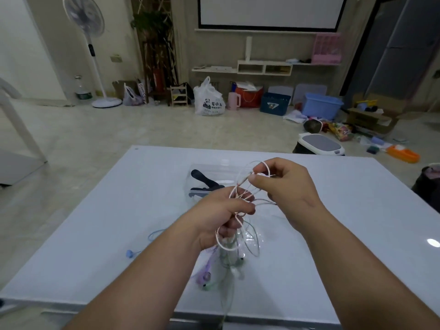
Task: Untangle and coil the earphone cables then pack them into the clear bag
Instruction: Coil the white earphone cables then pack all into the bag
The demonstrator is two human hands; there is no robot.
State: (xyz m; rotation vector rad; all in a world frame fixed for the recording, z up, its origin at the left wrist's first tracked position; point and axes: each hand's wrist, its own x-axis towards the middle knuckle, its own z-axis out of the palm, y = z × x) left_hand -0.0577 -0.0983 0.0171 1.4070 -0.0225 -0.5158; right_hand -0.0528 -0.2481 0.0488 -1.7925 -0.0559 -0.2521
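Observation:
Above the middle of the white table [345,222], both my hands work a tangle of thin earphone cables [240,198]. My left hand [221,217] grips the bundle, with pale pink and greenish loops hanging below it. My right hand [283,186] pinches a pink-white strand up and to the right of the left hand. Purple and green earbuds [206,279] and more cable lie on the table under my left wrist. A blue earbud [129,254] on a blue cable lies to the left. A clear bag [207,172] holding black items lies behind my hands.
The table's near edge runs along the bottom of the view. Beyond the far edge are a black stool with a grey-and-white seat [320,145], a standing fan [95,55], bags and boxes along the wall [209,101].

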